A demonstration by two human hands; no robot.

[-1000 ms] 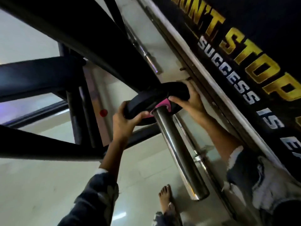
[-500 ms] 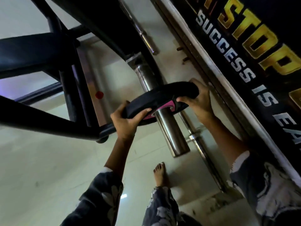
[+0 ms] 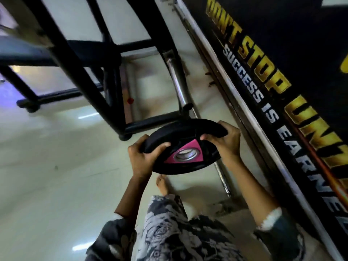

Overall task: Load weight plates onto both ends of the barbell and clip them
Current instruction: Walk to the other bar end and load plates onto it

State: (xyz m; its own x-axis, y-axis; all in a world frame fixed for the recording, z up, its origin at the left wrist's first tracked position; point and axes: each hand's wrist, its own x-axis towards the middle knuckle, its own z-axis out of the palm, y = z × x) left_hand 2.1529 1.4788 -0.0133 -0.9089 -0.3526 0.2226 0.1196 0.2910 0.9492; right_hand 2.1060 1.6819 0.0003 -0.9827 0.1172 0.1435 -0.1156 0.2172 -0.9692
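Beyond your grip, the barbell sleeve [image 3: 178,80] and black rack [image 3: 105,102] are standing close. Your left hand [image 3: 144,157] and right hand [image 3: 225,142] are clamping opposite edges of the weight plate [image 3: 180,146], fingers curled tight.

Both forearms reach forward, sleeves pushed back from the wrists. The left hand [image 3: 143,157] is curled closed, thumb on top, fingers underneath. The right hand [image 3: 224,142] grips likewise, fingers wrapped over, knuckles raised.

I see a black metal rack [image 3: 105,76] on the pale floor [image 3: 47,176]; right of the rack, a lettered wall banner [image 3: 273,76].
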